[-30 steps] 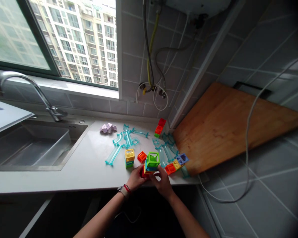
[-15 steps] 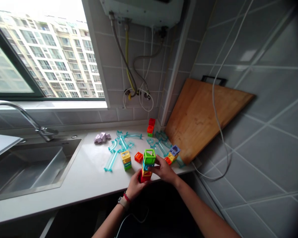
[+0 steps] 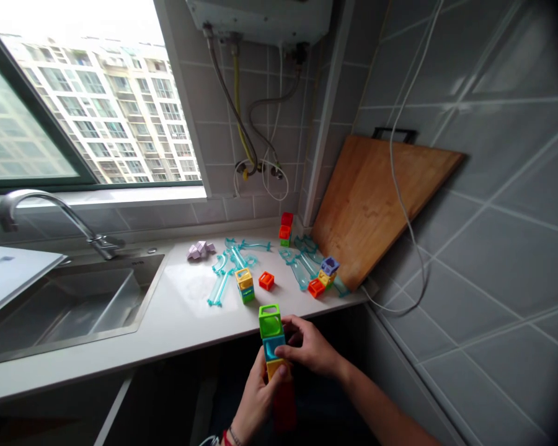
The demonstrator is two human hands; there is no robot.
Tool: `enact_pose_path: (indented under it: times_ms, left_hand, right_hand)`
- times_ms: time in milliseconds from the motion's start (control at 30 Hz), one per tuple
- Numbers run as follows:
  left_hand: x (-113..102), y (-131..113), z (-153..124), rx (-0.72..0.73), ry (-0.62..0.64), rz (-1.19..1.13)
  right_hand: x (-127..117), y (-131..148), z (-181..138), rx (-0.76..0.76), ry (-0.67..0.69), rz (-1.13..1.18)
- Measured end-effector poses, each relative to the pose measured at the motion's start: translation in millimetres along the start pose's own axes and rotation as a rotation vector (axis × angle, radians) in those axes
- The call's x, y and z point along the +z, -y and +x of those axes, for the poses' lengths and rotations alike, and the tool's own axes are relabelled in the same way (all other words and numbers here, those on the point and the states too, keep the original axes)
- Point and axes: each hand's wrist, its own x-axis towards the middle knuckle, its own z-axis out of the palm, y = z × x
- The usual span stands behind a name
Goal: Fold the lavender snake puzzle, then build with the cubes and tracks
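A tall stack of toy blocks [image 3: 271, 324] stands between my hands, in front of the counter's edge. From the top its blocks are green, blue, yellow and, dim at the bottom, red. My left hand [image 3: 259, 391] is closed around the yellow block, thumb across its front. My right hand [image 3: 310, 347] grips the blue block from the right with thumb and fingers. Just beyond, on the counter, are a short block stack [image 3: 245, 286] with yellow on top and a single orange block [image 3: 266, 280].
Teal track pieces [image 3: 236, 257] lie across the counter [image 3: 177, 322]. Further blocks [image 3: 328, 271] sit at right, a red-topped stack [image 3: 285, 229] at the back, lilac pieces [image 3: 199, 249] at left. A sink [image 3: 134, 310] is left; a wooden board [image 3: 376, 198] leans right.
Both hands have brought the block stack down and toward me, off from over the counter to in front of its edge. The view has shifted slightly.
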Motion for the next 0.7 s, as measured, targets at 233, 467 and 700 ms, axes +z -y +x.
enact_pose_path:
  times_ms: [233,467,700]
  left_hand:
    - [-5,-19,-23,0.005,0.07,0.244]
    - [2,-33,-41,0.056,0.07,0.167]
    - [-1,-44,-55,0.018,0.075,0.15]
  right_hand:
    - [12,-5,-21,0.016,-0.162,0.332]
    - [23,4,-39,0.006,-0.219,0.41]
    - [36,8,-54,-0.01,-0.235,0.509]
